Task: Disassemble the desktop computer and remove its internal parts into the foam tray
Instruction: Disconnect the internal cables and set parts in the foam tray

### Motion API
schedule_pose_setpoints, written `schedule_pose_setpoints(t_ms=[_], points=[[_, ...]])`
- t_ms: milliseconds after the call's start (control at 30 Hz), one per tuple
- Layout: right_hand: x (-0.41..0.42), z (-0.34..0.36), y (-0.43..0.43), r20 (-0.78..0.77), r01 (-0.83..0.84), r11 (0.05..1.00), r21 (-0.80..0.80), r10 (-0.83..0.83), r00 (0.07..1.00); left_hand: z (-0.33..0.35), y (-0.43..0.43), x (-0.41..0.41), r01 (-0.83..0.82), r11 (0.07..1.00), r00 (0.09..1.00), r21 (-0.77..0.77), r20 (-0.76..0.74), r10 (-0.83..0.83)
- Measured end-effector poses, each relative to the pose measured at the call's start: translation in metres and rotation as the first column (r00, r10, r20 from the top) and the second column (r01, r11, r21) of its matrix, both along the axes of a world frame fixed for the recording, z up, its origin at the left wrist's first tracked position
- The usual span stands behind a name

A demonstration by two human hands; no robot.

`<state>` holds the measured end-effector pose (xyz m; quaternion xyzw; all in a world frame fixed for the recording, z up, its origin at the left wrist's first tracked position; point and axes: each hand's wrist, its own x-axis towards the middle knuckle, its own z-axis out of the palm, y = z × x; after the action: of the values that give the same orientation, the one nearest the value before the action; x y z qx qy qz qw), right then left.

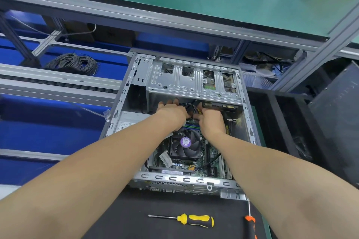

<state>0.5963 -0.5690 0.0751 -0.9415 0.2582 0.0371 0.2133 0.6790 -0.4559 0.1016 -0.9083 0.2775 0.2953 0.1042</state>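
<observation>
Cable-unplugging step, I judge, inside the computer case [174, 177]; right hand [211, 122] grip pinches the cable bundle [191, 107]; left hand [172, 113] grip hidden, cannot tell; next likely needs a firm, straight pull.

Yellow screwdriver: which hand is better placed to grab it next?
Right, probably. The yellow screwdriver lies on the black mat, handle toward the right side, tip pointing left. The left hand and right hand are both busy at the cables inside the case.

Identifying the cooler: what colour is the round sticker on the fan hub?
The round hub sticker is purple; head view.
</observation>
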Motion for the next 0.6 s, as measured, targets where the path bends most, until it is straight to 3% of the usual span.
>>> schedule_pose_setpoints(t_ms=[600], points=[[0.001, 0.000, -0.001, -0.007, -0.064, 0.995, -0.082, 0.064, 0.998, -0.012, -0.008, 0.007, 0.001, 0.999, 1.000, 0.053, 0.012, -0.002]])
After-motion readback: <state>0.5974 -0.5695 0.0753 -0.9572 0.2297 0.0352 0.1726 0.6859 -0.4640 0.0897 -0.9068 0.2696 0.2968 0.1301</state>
